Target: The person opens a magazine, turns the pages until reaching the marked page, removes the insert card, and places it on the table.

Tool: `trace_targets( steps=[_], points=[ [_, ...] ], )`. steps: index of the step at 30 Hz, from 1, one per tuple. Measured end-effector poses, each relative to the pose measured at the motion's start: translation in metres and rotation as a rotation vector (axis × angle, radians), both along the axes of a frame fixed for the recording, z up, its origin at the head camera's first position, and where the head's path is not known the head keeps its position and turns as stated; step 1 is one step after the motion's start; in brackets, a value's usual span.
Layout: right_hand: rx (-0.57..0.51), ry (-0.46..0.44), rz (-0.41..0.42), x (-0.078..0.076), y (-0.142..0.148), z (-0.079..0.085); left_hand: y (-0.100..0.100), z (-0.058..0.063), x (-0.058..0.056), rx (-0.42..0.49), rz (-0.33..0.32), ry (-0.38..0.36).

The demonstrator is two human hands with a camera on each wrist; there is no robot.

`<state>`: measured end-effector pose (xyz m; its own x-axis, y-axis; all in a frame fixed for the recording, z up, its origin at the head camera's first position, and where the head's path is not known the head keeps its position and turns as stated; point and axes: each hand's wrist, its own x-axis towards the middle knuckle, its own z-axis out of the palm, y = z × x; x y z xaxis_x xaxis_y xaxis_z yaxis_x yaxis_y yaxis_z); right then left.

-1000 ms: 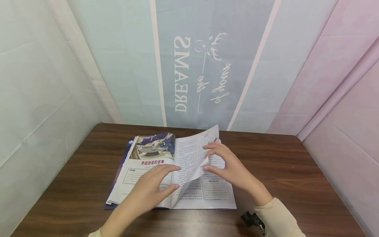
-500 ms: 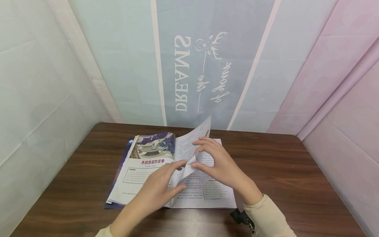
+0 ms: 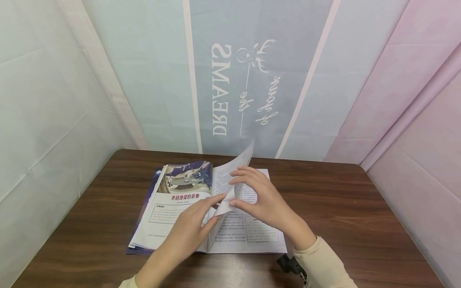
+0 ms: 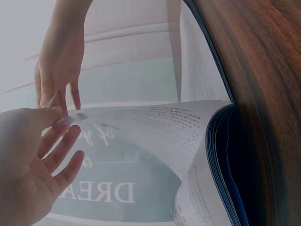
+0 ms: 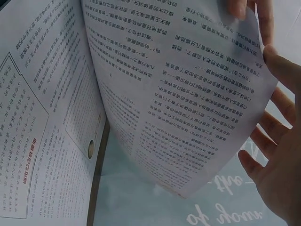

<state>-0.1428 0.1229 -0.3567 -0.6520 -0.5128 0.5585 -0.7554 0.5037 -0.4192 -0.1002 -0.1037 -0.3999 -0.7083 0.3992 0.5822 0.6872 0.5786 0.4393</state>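
A magazine (image 3: 259,248) lies open on the table, its left side showing a colour picture (image 3: 187,180) above a red heading. One printed page (image 3: 227,172) is raised from the right side and bends upward. My right hand (image 3: 264,198) pinches its outer edge; in the right wrist view the thumb (image 5: 282,66) lies on the printed face, with the other fingers behind or beside the sheet. My left hand (image 3: 189,226) pinches the near corner between thumb and fingers, as the left wrist view shows. Both hands are close together, and part of the page is hidden behind them.
Dark wood-grain table (image 3: 342,212) surrounds the magazine. A fabric backdrop (image 3: 230,80) with mirrored lettering hangs behind the table, and pale cloth covers both sides. A small black device (image 3: 289,264) sits by the right sleeve.
The raised page has swung left, carried by my right hand. My left hand has moved slightly right and taken hold of the page's near corner.
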Motion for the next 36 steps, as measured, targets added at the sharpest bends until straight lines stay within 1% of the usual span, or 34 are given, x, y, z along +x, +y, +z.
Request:
trace_targets(
  steps=[4,8,11,13,19,25,29,33,36],
  points=[
    [-0.039,0.034,0.017,0.001,0.0,-0.001,-0.002,-0.001,-0.001,0.004,0.026,0.006],
    [-0.088,0.063,0.033,0.002,0.002,-0.001,-0.006,-0.002,-0.003,0.013,0.056,0.03],
    [-0.109,0.065,0.04,0.004,0.005,-0.001,-0.01,-0.004,-0.003,0.015,0.096,0.038],
    [-0.115,0.058,0.041,0.005,0.007,-0.002,-0.013,-0.004,-0.003,0.013,0.132,0.027],
    [-0.103,0.026,0.031,0.008,0.016,-0.012,-0.023,-0.009,-0.002,-0.007,0.215,-0.045],
    [-0.075,-0.012,-0.029,0.012,0.026,-0.026,-0.036,-0.012,0.0,-0.006,0.265,-0.107],
    [-0.056,-0.076,-0.074,0.014,0.033,-0.034,-0.045,-0.013,0.001,-0.004,0.295,-0.124],
    [-0.021,-0.137,-0.102,0.016,0.042,-0.042,-0.056,-0.016,0.002,-0.013,0.321,-0.138],
    [0.016,-0.167,-0.119,0.017,0.049,-0.047,-0.064,-0.018,0.002,-0.018,0.336,-0.171]
  ],
)
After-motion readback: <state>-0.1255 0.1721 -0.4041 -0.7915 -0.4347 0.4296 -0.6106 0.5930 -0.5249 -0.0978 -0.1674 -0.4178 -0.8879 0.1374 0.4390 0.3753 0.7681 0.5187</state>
